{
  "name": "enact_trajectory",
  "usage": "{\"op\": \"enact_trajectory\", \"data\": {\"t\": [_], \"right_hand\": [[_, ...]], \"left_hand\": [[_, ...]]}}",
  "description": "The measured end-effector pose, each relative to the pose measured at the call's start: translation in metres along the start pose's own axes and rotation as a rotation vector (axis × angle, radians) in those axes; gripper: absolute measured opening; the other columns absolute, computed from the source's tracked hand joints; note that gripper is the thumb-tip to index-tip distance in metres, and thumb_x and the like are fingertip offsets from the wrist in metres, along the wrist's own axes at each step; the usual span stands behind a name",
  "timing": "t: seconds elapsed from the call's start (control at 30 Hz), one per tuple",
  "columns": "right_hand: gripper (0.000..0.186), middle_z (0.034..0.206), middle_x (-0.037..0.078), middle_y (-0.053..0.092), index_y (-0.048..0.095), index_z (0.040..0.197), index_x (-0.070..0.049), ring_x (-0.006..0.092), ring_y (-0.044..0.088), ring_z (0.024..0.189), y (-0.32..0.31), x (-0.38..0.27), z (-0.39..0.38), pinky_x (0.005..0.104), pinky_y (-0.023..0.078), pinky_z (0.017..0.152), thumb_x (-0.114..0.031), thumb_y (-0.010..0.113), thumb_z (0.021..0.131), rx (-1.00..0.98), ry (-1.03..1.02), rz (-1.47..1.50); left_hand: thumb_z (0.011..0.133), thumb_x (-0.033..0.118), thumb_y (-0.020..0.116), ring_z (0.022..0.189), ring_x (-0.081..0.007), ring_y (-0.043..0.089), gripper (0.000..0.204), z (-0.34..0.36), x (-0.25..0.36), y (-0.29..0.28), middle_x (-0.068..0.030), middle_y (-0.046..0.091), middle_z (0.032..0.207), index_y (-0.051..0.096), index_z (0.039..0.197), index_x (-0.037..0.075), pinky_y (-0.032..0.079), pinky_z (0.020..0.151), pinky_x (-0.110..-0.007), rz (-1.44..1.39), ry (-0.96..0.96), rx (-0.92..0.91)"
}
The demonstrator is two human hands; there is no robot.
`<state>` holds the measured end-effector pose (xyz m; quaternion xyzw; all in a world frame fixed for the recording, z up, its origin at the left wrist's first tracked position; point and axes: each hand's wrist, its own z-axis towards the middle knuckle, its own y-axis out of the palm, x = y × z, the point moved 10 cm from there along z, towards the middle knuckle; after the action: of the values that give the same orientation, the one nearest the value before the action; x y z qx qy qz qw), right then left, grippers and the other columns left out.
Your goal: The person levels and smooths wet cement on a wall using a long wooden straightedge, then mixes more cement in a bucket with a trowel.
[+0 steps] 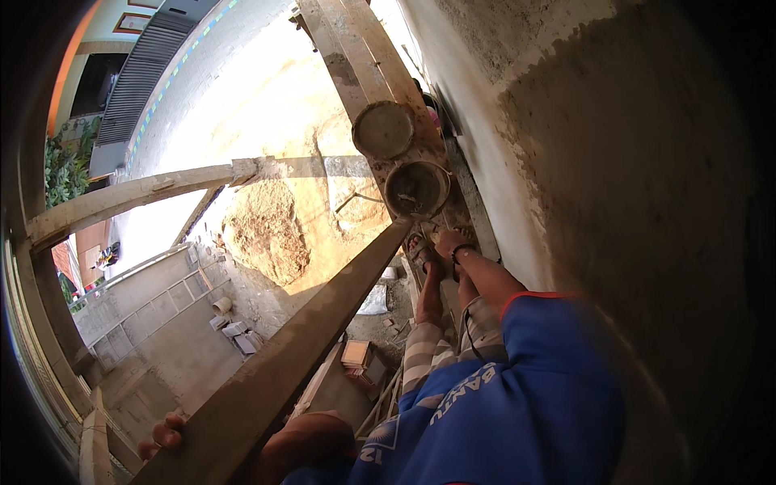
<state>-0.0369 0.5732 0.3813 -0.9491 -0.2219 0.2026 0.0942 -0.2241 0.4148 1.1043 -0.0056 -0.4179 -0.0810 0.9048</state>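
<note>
The left hand (pixel 168 432) grasps a flat-faced wooden beam (pixel 283 347); the right hand (pixel 449 242), grip unclear, is near a round bucket (pixel 439 187).

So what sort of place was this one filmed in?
Most likely a building site, seen from raised wooden planks. Two round buckets stand on them, the wall alongside looks only partly plastered, and a sandy heap lies on lower ground.

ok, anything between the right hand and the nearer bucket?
Nothing visible. The right hand is just short of the nearer bucket. The wooden beam runs up on the left, its far end appearing beside the bucket, outside that gap.
</note>
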Motion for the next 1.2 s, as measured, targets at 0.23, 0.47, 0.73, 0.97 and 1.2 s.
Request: {"op": "enact_trajectory", "data": {"t": [0.23, 0.47, 0.73, 0.97, 1.2], "right_hand": [[0.056, 0.094, 0.021, 0.065, 0.050, 0.129, -0.001, 0.0292, 0.064, 0.082, -0.071, 0.020, -0.061, 0.0425, 0.051, 0.072, -0.031, 0.059, 0.083, 0.428, -0.142, 0.289], [0.058, 0.107, 0.023, 0.063, 0.042, 0.138, -0.003, 0.0320, 0.062, 0.078, -0.079, -0.052, -0.186, 0.0401, 0.050, 0.070, -0.015, 0.056, 0.082, 0.329, -0.417, 0.562], [0.057, 0.122, 0.022, 0.057, 0.054, 0.131, -0.009, 0.0369, 0.058, 0.099, -0.125, -0.198, -0.303, 0.0436, 0.048, 0.083, -0.018, 0.071, 0.078, 0.632, -0.890, 0.269], [0.086, 0.110, 0.019, 0.050, 0.042, 0.137, -0.013, 0.0390, 0.056, 0.095, -0.165, -0.284, -0.385, 0.0430, 0.050, 0.077, -0.035, 0.084, 0.065, 0.884, -1.090, 0.120], [0.047, 0.096, 0.016, 0.051, 0.060, 0.110, -0.012, 0.0349, 0.061, 0.080, -0.184, -0.284, -0.378, 0.0438, 0.051, 0.065, -0.018, 0.079, 0.067, 0.795, -1.023, 0.148]], "left_hand": [[0.081, 0.052, 0.064, 0.100, -0.0369, 0.044, 0.076, -0.009, 0.000, -0.038, -0.0222, 0.045, 0.110, 0.039, 0.125, -0.004, 0.032, 0.099, -0.052, 0.111, 0.054, 0.273], [0.079, 0.048, 0.070, 0.114, -0.0326, 0.047, 0.088, -0.008, -0.022, -0.027, -0.0219, 0.046, 0.114, 0.026, 0.135, -0.004, 0.044, 0.100, -0.045, -0.284, -0.151, -0.009], [0.076, 0.020, 0.072, 0.112, -0.0291, 0.048, 0.076, -0.037, -0.091, -0.031, -0.0204, 0.047, 0.115, 0.028, 0.134, -0.002, 0.045, 0.096, -0.043, -0.229, -0.231, 0.184], [0.076, 0.008, 0.071, 0.111, -0.0260, 0.049, 0.067, -0.064, -0.096, 0.004, -0.0169, 0.047, 0.114, 0.032, 0.128, -0.004, 0.039, 0.100, -0.043, -0.071, -0.324, 0.103], [0.076, 0.013, 0.072, 0.112, -0.0261, 0.047, 0.063, -0.078, -0.093, 0.026, -0.0169, 0.048, 0.113, 0.037, 0.126, -0.003, 0.037, 0.100, -0.039, 0.015, -0.566, -0.070]]}}
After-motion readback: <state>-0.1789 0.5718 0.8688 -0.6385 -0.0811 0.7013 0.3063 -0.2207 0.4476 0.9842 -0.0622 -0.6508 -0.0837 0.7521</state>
